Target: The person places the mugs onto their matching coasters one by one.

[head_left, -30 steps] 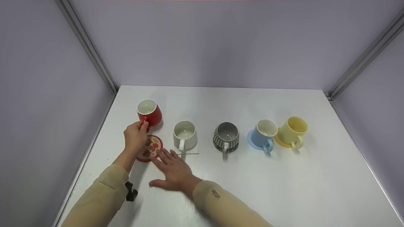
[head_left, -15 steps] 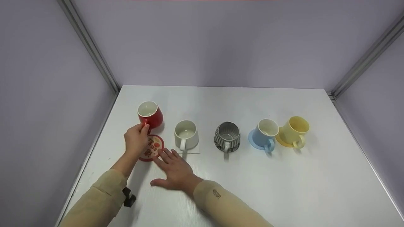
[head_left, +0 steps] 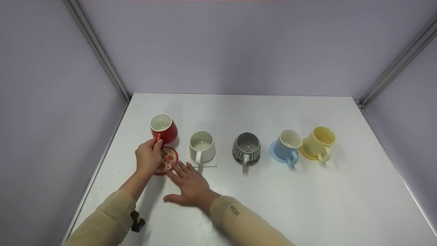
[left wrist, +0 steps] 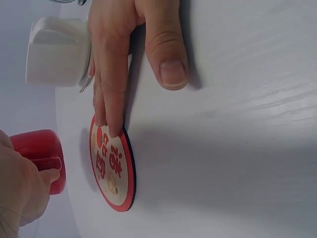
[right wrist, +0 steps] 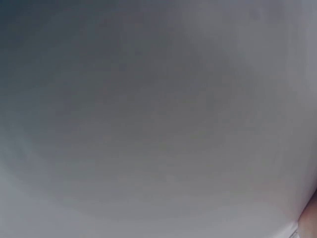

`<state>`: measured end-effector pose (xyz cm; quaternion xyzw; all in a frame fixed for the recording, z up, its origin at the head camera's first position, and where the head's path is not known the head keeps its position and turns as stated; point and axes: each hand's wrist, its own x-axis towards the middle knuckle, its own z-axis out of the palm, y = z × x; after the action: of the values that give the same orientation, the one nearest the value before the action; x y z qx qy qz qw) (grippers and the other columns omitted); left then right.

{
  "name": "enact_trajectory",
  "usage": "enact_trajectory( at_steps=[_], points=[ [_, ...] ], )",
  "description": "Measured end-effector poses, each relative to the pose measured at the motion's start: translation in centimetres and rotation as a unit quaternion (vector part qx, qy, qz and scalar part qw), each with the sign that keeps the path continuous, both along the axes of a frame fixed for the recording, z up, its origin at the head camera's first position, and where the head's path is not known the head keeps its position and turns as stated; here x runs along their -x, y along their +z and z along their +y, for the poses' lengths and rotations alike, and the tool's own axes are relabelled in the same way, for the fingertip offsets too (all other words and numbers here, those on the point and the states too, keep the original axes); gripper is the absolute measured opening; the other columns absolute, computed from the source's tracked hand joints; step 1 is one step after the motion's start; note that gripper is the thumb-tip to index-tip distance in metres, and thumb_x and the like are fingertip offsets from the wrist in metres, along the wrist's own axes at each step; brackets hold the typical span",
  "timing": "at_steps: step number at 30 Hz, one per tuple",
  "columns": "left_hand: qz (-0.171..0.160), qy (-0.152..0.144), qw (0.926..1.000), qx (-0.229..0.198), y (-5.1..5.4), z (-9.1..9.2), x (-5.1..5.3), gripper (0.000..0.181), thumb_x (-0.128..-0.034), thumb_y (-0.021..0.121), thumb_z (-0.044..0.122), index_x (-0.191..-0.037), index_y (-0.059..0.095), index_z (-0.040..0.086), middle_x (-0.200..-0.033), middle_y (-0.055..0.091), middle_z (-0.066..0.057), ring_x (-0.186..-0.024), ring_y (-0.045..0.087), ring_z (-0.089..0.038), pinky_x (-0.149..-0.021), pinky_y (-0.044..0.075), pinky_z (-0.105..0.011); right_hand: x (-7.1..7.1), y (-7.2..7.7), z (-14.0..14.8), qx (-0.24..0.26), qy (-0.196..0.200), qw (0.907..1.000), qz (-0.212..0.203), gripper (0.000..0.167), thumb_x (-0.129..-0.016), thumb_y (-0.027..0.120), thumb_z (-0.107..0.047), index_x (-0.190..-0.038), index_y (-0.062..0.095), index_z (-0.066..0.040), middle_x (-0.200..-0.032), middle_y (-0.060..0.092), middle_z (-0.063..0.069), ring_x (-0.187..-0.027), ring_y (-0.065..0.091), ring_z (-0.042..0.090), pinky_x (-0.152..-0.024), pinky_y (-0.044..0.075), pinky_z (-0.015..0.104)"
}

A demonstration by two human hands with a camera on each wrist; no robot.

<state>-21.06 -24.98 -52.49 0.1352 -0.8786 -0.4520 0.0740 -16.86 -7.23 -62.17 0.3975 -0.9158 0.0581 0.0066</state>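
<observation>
My left hand [head_left: 148, 158] pinches the handle of a red mug [head_left: 167, 133] with a white inside. The mug is upright just behind a round red-rimmed coaster [head_left: 166, 163]; in the left wrist view the mug [left wrist: 39, 144] appears raised off the table. My right hand [head_left: 191, 184] lies palm down with fingers spread, and its fingertips touch the right edge of the coaster [left wrist: 113, 168]. Beside those fingers stands a white mug [head_left: 202, 150], its handle toward me. The right wrist view is a grey blur with a bit of skin at its lower right corner.
To the right stand a grey striped mug [head_left: 246, 148], a light blue mug [head_left: 285, 150] on a blue coaster [head_left: 273, 153], and a yellow mug [head_left: 319, 143] on a yellow coaster [head_left: 305, 154]. The white table [head_left: 307, 205] has walls on three sides.
The left hand has brought the red mug slightly toward me, closer to the red-rimmed coaster. The right hand has stayed at the coaster's edge, and the other mugs have not moved.
</observation>
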Motion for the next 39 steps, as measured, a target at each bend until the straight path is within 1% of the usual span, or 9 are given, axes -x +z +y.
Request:
enact_trajectory(
  at_steps=[2,7,13,16,22,25,28,33,39],
  points=[
    [0.004,0.0,1.0,0.001,0.0,0.0,-0.3,0.037,-0.1124,0.055,0.023,-0.13,0.071,-0.006,-0.117,0.076,-0.022,-0.098,0.068,-0.029,-0.088,0.056,-0.044,0.0,0.0,0.0,0.0,-0.002,1.0,0.005,0.097,-0.096,0.029,-0.088,-0.171,0.024,-0.026,-0.177,0.018,0.004,-0.163,0.015,0.023,-0.13,0.012,0.041],
    [0.004,0.004,1.0,0.003,0.0,0.0,-1.0,0.037,-0.1122,0.056,0.023,-0.131,0.071,-0.005,-0.118,0.076,-0.021,-0.096,0.068,-0.028,-0.085,0.056,-0.043,0.0,-0.2,0.0,0.0,-0.002,1.0,0.007,0.097,-0.096,0.027,-0.088,-0.171,0.025,-0.026,-0.177,0.018,0.004,-0.163,0.015,0.023,-0.13,0.012,0.041],
    [-0.004,0.003,1.0,-0.004,0.3,0.0,-1.7,0.039,-0.1124,0.055,0.024,-0.134,0.069,-0.006,-0.122,0.075,-0.023,-0.102,0.068,-0.03,-0.09,0.057,-0.047,0.0,-0.1,0.0,0.0,-0.004,1.0,-0.008,0.097,-0.096,0.024,-0.088,-0.171,0.022,-0.027,-0.178,0.014,0.003,-0.163,0.01,0.022,-0.13,0.009,0.04],
    [-0.007,0.004,0.9999,-0.009,0.2,-0.1,-2.2,0.039,-0.1124,0.056,0.024,-0.135,0.068,-0.005,-0.123,0.074,-0.023,-0.103,0.069,-0.031,-0.092,0.057,-0.049,0.0,-0.1,0.0,0.0,-0.004,0.9999,-0.015,0.097,-0.096,0.023,-0.088,-0.171,0.021,-0.027,-0.178,0.012,0.002,-0.163,0.008,0.021,-0.131,0.009,0.04],
    [0.0,0.008,0.9999,-0.007,-0.2,-0.4,-2.9,0.038,-0.1119,0.057,0.024,-0.134,0.069,-0.005,-0.122,0.075,-0.022,-0.102,0.069,-0.03,-0.093,0.059,-0.049,-0.1,-0.1,0.0,0.0,-0.004,1.0,-0.007,0.097,-0.096,0.023,-0.089,-0.171,0.023,-0.028,-0.178,0.013,0.002,-0.163,0.01,0.022,-0.13,0.01,0.039],
    [-0.002,0.008,0.9999,-0.008,-0.4,-0.6,-3.2,0.039,-0.1119,0.057,0.024,-0.134,0.069,-0.005,-0.12,0.075,-0.022,-0.099,0.068,-0.029,-0.088,0.06,-0.045,0.0,-0.3,0.0,0.002,-0.003,1.0,-0.004,0.097,-0.096,0.024,-0.088,-0.171,0.023,-0.027,-0.178,0.013,0.003,-0.163,0.011,0.022,-0.13,0.011,0.039],
    [-0.003,0.008,1.0,-0.004,-0.7,-0.7,-3.7,0.039,-0.1117,0.057,0.024,-0.134,0.069,-0.005,-0.119,0.076,-0.022,-0.098,0.067,-0.029,-0.083,0.059,-0.038,0.0,-0.3,0.0,0.003,-0.003,1.0,-0.007,0.096,-0.096,0.023,-0.088,-0.171,0.021,-0.027,-0.178,0.013,0.003,-0.163,0.01,0.022,-0.13,0.011,0.039],
    [0.004,0.004,1.0,-0.002,-0.8,-1.0,-4.3,0.037,-0.1109,0.059,0.021,-0.132,0.07,-0.007,-0.119,0.075,-0.023,-0.1,0.07,-0.031,-0.074,0.057,-0.029,0.0,-0.3,0.0,0.009,-0.003,0.9999,-0.006,0.096,-0.096,0.028,-0.087,-0.171,0.024,-0.027,-0.178,0.015,0.003,-0.163,0.011,0.022,-0.13,0.011,0.04],
    [-0.008,0.0,0.9999,-0.011,-1.0,-1.3,-5.0,0.036,-0.111,0.059,0.022,-0.131,0.07,-0.006,-0.116,0.076,-0.024,-0.091,0.066,-0.03,-0.063,0.052,-0.021,0.0,-0.4,0.0,0.011,-0.001,0.9999,0.003,0.096,-0.096,0.03,-0.087,-0.17,0.025,-0.026,-0.177,0.016,0.004,-0.163,0.012,0.022,-0.13,0.01,0.041]
  ],
)
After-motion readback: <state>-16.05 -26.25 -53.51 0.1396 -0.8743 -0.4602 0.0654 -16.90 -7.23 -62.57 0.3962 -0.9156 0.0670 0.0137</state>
